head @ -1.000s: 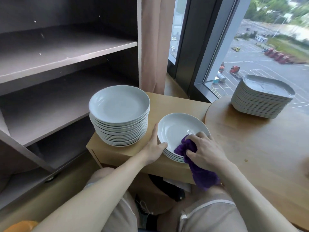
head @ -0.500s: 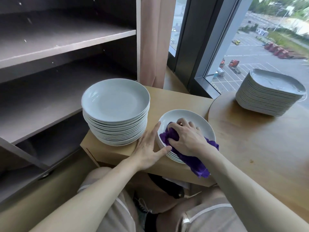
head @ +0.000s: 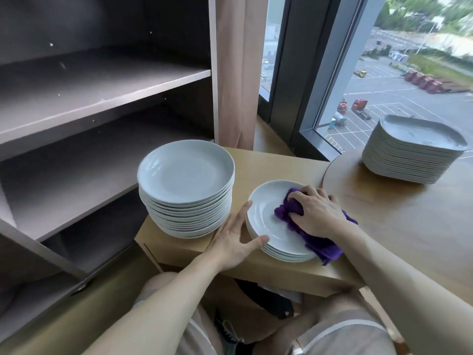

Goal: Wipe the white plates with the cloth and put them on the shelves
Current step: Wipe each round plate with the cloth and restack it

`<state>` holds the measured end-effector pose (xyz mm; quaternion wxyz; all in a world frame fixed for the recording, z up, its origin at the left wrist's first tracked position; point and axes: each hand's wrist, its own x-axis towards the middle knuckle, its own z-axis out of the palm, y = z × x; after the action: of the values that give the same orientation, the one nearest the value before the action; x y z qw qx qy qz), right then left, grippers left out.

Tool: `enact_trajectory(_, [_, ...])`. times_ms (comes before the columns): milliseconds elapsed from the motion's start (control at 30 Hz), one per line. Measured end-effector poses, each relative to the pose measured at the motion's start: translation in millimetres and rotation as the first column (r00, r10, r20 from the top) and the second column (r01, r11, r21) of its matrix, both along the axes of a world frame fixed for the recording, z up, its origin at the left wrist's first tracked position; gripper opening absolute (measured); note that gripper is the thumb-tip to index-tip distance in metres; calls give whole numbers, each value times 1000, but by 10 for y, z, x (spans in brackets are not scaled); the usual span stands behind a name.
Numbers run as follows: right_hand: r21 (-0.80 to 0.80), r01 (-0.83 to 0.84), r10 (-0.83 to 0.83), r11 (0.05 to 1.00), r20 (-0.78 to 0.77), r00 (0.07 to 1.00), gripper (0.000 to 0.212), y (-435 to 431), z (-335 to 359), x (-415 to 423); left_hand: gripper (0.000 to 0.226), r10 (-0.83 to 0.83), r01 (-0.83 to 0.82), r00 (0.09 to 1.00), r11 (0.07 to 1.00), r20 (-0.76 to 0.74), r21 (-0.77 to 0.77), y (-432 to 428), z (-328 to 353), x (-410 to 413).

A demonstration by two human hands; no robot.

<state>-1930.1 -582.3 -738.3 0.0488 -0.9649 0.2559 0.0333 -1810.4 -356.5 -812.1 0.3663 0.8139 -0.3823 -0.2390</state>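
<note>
Nearest are the person's knees (head: pixel 340 329) in pale shorts, tucked under a low wooden cabinet (head: pixel 256 165). On the cabinet's near edge sits a low stack of white plates (head: pixel 281 254). The left hand (head: pixel 230 242) lies flat beside it, fingers straight. Its thumb touches the near rim of the top plate (head: pixel 266 216), and it grips nothing. The right hand (head: pixel 317 213) has its fingers curled over a bunched purple cloth (head: pixel 289 208) and presses it onto that plate. The cloth's loose end trails over the stack's right rim.

Just left of the low stack, almost touching it, stands a tall stack of white plates (head: pixel 186 172), which lies between the low stack and the shelves (head: pixel 102 83). The dark shelves hold no plates. To the right, a round table (head: pixel 384 208) overlaps the cabinet and carries a stack of squarish white plates (head: pixel 409 155) near the window (head: pixel 384 85). A pink curtain (head: pixel 235 73) hangs between the shelf unit and the window.
</note>
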Motion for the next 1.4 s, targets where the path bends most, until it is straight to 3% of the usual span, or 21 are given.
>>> enact_trajectory(200, [223, 55, -33, 973, -101, 994, 59, 229, 147, -224, 100, -33, 34, 999, 998, -15, 61, 22, 85, 17])
enact_trajectory(367, [266, -20, 43, 964, -80, 996, 51, 570, 150, -203, 104, -87, 87, 996, 978, -6, 190, 38, 259, -1])
enact_trajectory(567, [302, -69, 79, 951, -20, 997, 42, 692, 152, -67, 98, -91, 99, 995, 970, -46, 222, 40, 358, -37])
enact_trajectory(800, [212, -117, 124, 970, -20, 992, 48, 707, 58, 162, 99, -74, 80, 997, 968, -35, 236, 15, 306, -31])
enact_trajectory(900, [175, -151, 144, 973, 51, 988, 45, 643, -9, 216, 93, -55, 67, 997, 974, -62, 217, -2, 262, -21])
enact_trajectory(1067, [10, -183, 177, 983, 206, 963, 49, 523, -161, 278, 101, -64, 83, 992, 981, -110, 175, 52, 296, -11])
enact_trajectory(1200, [-95, -100, 119, 990, 222, 968, 48, 443, -207, 367, 103, -44, 70, 991, 977, -130, 200, 69, 332, -24])
enact_trajectory(1400, [-147, 133, -110, 980, 155, 982, 47, 292, -199, 146, 101, -51, 75, 986, 986, -160, 147, 98, 346, -24])
